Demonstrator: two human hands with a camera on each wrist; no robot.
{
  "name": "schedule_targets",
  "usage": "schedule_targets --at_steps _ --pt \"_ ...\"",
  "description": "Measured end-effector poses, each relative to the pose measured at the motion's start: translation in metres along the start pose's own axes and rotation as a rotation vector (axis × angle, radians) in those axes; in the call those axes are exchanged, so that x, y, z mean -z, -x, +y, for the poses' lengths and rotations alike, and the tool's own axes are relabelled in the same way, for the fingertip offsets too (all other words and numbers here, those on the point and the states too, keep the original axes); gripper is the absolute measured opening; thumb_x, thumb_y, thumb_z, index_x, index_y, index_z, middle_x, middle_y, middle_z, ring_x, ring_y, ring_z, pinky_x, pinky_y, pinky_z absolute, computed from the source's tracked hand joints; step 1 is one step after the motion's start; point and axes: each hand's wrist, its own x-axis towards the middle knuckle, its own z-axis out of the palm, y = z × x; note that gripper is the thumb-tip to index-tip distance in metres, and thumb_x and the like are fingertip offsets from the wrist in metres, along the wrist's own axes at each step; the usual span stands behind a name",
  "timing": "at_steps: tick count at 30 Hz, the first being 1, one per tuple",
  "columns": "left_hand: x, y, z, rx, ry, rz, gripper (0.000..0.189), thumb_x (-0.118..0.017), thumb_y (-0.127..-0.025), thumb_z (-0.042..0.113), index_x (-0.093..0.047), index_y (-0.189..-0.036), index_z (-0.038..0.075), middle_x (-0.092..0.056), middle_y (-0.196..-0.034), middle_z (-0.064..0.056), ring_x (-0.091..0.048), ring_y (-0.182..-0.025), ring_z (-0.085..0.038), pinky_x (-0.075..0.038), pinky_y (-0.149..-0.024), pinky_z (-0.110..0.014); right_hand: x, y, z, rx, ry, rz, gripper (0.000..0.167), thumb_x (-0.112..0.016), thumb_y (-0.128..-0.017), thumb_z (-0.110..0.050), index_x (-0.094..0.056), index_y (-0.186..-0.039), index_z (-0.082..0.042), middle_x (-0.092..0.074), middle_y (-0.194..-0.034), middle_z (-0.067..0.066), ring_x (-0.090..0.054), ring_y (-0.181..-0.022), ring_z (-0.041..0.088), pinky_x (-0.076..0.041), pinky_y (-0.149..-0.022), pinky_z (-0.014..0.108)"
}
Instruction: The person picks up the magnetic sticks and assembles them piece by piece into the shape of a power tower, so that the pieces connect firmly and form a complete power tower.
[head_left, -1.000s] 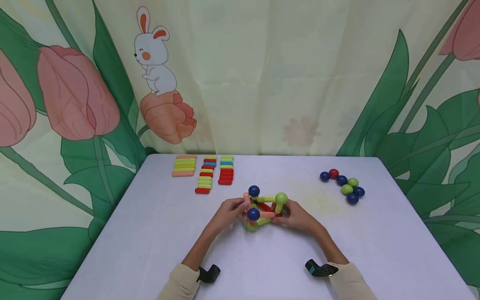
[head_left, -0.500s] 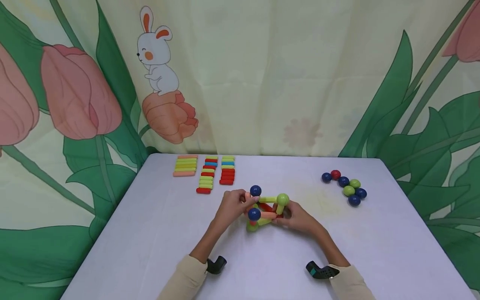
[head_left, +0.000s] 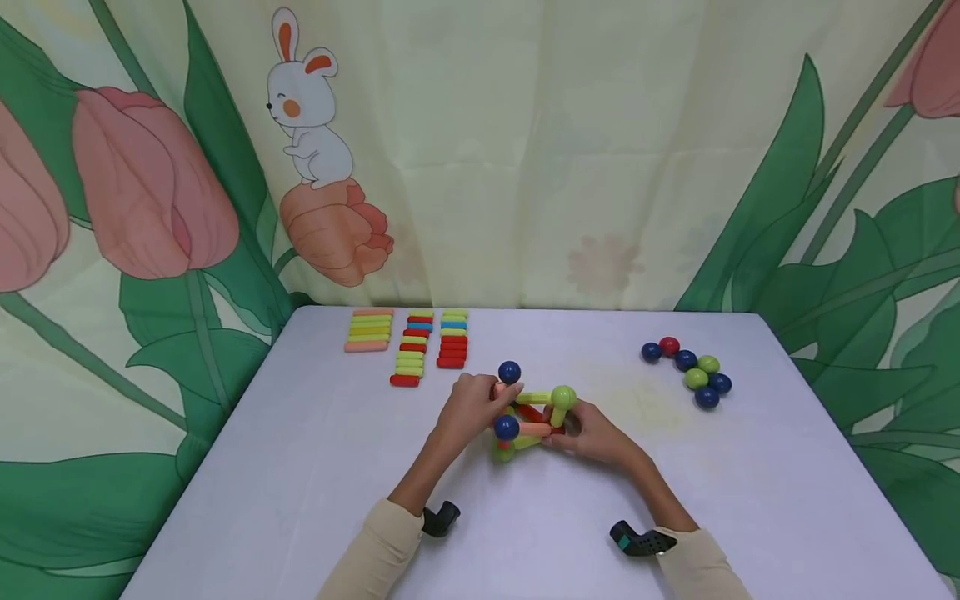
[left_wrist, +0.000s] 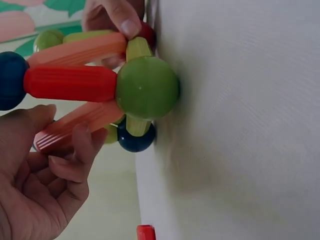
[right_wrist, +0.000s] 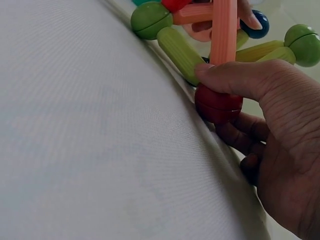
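Between my hands stands a frame of plastic rods and balls, resting on the table. My left hand [head_left: 470,408] pinches a salmon rod [left_wrist: 80,125] on its left side, just below the far blue ball [head_left: 509,372]. My right hand [head_left: 596,432] grips the red ball [right_wrist: 218,106] at the base, thumb above and fingers beneath. A nearer blue ball [head_left: 506,427] tops a red rod [left_wrist: 70,83], which rises from a green ball [left_wrist: 147,87] on the table. Another green ball [head_left: 563,397] sits at the upper right corner. My left hand partly covers the salmon rod in the head view.
Loose rods lie in three columns at the back left: long salmon and yellow ones [head_left: 368,327], then shorter mixed rods [head_left: 410,355] and red ones [head_left: 452,352]. Several loose balls [head_left: 696,378] form a cluster at the back right. A printed curtain [head_left: 480,167] hangs behind the table [head_left: 300,467].
My left hand has moved up and right along the frame's left side, towards the far blue ball. That ball now stands slightly higher. My right hand has stayed in place.
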Motion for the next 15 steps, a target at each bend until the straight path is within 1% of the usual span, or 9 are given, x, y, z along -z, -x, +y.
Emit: schedule_targets --at_steps 4,7,12,15 --pt "-0.0018 -0.0027 0.0026 0.03 -0.001 -0.014 0.056 -0.058 -0.091 0.057 -0.05 -0.06 0.011 -0.04 -0.048 0.003 -0.047 -0.044 -0.011 -0.03 -0.042 -0.021 0.0008 -0.0004 -0.0016 -0.006 0.007 -0.001 0.041 -0.077 -0.083 -0.03 -0.056 -0.115 -0.016 -0.061 -0.103 -0.003 -0.054 -0.102 0.02 -0.044 -0.101 0.05" --pt "-0.0037 -0.0052 0.0049 0.06 -0.002 -0.027 0.059 -0.058 -0.09 0.059 -0.049 -0.056 0.012 -0.037 -0.048 0.003 -0.045 -0.043 -0.011 -0.028 -0.042 -0.021 0.001 -0.0005 -0.0014 0.01 -0.009 0.005 0.039 -0.077 -0.083 -0.028 -0.057 -0.114 -0.016 -0.061 -0.103 -0.002 -0.055 -0.101 0.02 -0.045 -0.1 0.05" --pt "-0.0062 -0.0086 0.0072 0.121 -0.009 -0.072 0.062 -0.058 -0.087 0.064 -0.048 -0.055 0.012 -0.036 -0.05 0.003 -0.041 -0.046 -0.011 -0.027 -0.044 -0.022 0.0004 -0.0002 0.001 0.051 -0.022 0.006 0.038 -0.078 -0.082 -0.026 -0.058 -0.112 -0.014 -0.062 -0.102 -0.003 -0.055 -0.1 0.019 -0.045 -0.098 0.048" --pt "-0.0075 -0.0099 0.007 0.143 -0.004 -0.104 0.062 -0.058 -0.086 0.065 -0.049 -0.056 0.012 -0.037 -0.051 0.002 -0.042 -0.048 -0.012 -0.027 -0.044 -0.023 0.0004 0.0003 0.0022 0.055 -0.006 0.008 0.038 -0.077 -0.083 -0.028 -0.057 -0.113 -0.016 -0.062 -0.102 -0.004 -0.055 -0.1 0.018 -0.045 -0.098 0.048"
